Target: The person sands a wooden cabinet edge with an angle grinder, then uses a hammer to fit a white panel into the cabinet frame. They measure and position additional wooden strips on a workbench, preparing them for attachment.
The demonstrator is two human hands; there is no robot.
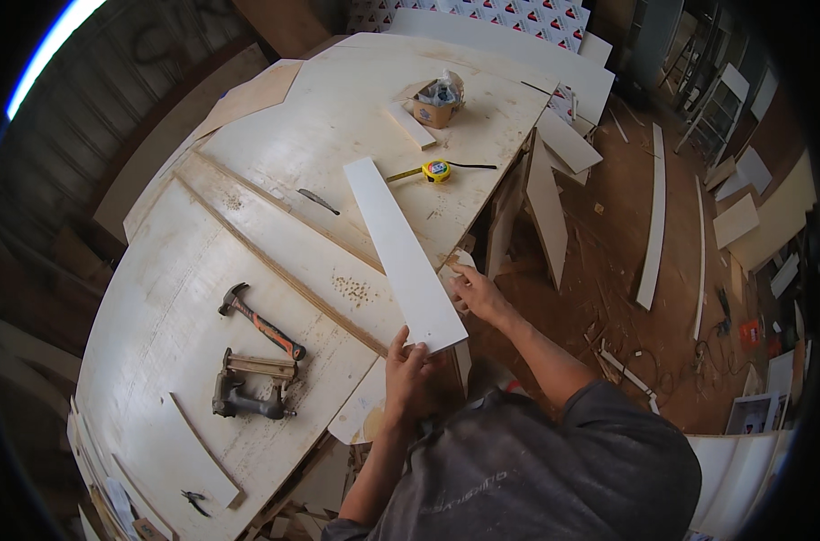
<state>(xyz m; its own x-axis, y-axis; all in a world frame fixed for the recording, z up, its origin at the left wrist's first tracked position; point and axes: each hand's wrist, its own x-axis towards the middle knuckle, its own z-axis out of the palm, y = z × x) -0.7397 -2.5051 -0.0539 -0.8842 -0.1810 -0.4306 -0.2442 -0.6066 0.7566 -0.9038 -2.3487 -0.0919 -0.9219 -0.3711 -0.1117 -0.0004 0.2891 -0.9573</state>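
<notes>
You had one long white board (403, 252) lying slantwise across the workbench (157, 325), its near end jutting over the bench's right edge and its far end reaching toward the middle of the top. Your left hand (408, 370) was closed on that near end, thumb on the top face and fingers curled under. Your right hand (479, 294) sat just beside the board's right edge, near the bench's right side, fingers loosely bent around a small pale piece; I could not tell how firmly it gripped.

On the benchtop you had one hammer (261, 323) with an orange-and-black handle, left of the board, and one nail gun (248, 386) just below it toward the near edge. One yellow tape measure (436, 170) lay just past the board's far end, its blade pulled out toward the right edge. One small cardboard box (437, 101) stood near the far edge, with one short white offcut (413, 126) lying beside it. One dark, slim tool (318, 201) lay left of the board's far end.

Off the bench's right side, several white strips and panels lay scattered on the floor (608, 261), one long strip (652, 221) among them.
</notes>
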